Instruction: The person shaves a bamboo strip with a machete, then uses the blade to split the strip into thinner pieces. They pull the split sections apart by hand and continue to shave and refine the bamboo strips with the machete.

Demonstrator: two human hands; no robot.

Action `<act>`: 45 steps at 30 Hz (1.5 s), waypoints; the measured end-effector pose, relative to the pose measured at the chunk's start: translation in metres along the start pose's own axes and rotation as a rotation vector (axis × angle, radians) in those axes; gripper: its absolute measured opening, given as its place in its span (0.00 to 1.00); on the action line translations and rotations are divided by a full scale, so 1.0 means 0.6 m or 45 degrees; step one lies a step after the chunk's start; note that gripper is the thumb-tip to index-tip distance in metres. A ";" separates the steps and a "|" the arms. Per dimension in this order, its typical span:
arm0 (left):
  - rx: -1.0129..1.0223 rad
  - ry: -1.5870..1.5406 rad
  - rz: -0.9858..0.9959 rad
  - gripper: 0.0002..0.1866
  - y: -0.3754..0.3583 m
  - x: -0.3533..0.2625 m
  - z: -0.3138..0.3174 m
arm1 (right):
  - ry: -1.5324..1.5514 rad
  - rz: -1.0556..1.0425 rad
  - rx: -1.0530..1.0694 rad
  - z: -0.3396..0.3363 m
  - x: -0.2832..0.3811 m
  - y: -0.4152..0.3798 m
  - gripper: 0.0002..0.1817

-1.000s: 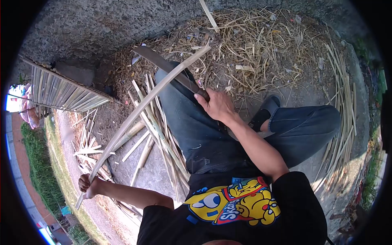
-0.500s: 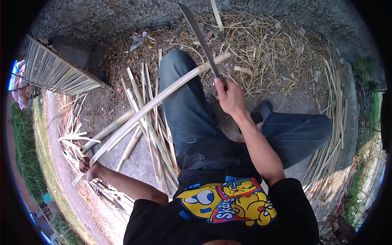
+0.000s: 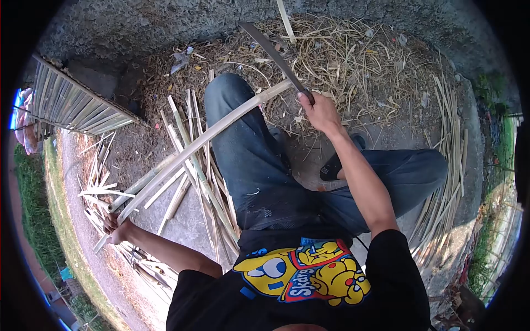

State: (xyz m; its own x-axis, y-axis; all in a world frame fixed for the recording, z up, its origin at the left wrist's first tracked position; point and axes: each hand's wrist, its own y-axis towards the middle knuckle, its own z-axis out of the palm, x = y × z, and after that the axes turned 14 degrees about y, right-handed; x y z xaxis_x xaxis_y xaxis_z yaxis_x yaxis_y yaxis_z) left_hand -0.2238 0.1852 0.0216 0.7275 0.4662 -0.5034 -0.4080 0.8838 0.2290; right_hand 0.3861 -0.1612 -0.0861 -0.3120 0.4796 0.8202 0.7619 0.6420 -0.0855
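My left hand (image 3: 117, 228) is closed around the lower end of a long, pale bamboo strip (image 3: 212, 131). The strip slants up to the right and passes across my raised left knee (image 3: 231, 91). In my right hand (image 3: 322, 113) is the handle of a machete (image 3: 274, 55), its dark blade angled up to the left. The blade overlaps the strip's far end in this view, close to the handle.
Split bamboo strips (image 3: 205, 185) lie in a pile beside my left leg, with a thicker bamboo pole (image 3: 144, 182). Long thin strips (image 3: 450, 146) are heaped at right. Curled shavings (image 3: 353, 71) cover the ground before a rough wall (image 3: 182, 22). A bamboo slat panel (image 3: 77, 99) stands at left.
My right hand has shifted slightly up and right, and the machete blade lies flatter. The strip's far end has moved down and left; my left hand keeps its hold.
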 end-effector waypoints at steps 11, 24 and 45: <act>-0.856 0.670 -0.210 0.33 -0.062 0.058 0.064 | 0.171 -0.303 0.028 0.080 0.100 -0.082 0.32; -0.838 0.960 -0.273 0.41 -0.033 0.059 0.022 | 0.052 -0.330 0.095 0.048 0.094 -0.057 0.33; -0.935 0.909 -0.231 0.36 -0.038 0.065 0.019 | 0.281 -0.101 0.051 -0.058 0.074 -0.048 0.32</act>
State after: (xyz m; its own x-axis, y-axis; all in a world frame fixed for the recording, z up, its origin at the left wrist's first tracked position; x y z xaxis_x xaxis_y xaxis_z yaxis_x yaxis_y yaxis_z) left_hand -0.1801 0.1838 0.0061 0.4131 -0.0149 -0.9106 -0.7345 0.5857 -0.3428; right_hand 0.3702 -0.1790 -0.0272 -0.2353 0.2874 0.9285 0.7157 0.6976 -0.0345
